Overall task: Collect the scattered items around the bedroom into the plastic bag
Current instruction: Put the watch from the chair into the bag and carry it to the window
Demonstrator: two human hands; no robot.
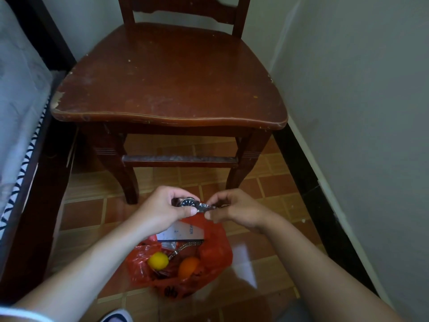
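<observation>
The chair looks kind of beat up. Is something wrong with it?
Yes, a little. The chair has chipped finish on the left front corner of its seat, where pale patches show through the dark brown, and small scuffs dot the top. It stands upright, though. Nothing has spilled: the red bag sits open on the floor.

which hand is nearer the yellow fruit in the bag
Left. The left hand is above the yellow fruit, slightly toward the chair; the right hand is farther off to the right, across the red bag.
</observation>
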